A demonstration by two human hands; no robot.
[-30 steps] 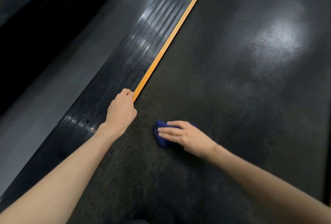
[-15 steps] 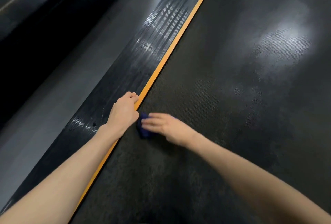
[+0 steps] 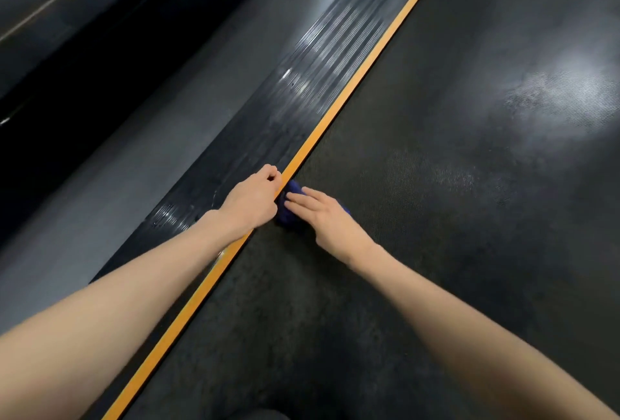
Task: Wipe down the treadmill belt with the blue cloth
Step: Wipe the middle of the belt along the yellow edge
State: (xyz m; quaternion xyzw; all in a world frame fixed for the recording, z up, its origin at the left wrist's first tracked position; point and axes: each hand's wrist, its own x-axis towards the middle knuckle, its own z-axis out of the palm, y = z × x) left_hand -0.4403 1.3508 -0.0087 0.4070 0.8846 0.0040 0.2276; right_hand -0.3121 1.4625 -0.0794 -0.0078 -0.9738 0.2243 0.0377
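The dark textured treadmill belt [image 3: 436, 218] fills the right and middle of the view. My right hand [image 3: 322, 215] lies flat with straight fingers on the small blue cloth [image 3: 288, 215], pressing it onto the belt at its left edge, right beside the orange strip [image 3: 335, 111]. Most of the cloth is hidden under that hand. My left hand [image 3: 251, 198] rests as a loose fist on the ribbed black side rail [image 3: 302, 84], its knuckles against the orange strip, holding nothing that I can see. The two hands almost touch.
Left of the side rail runs a grey floor [image 3: 117, 168]. Beyond it, at the far left, stands a dark glossy machine body [image 3: 67, 17]. A bright light reflection lies on the belt at the right [image 3: 553, 94].
My right hand has slid the blue cloth leftward across the belt, from about mid-belt to the orange strip beside my left hand. The left hand stays on the rail.
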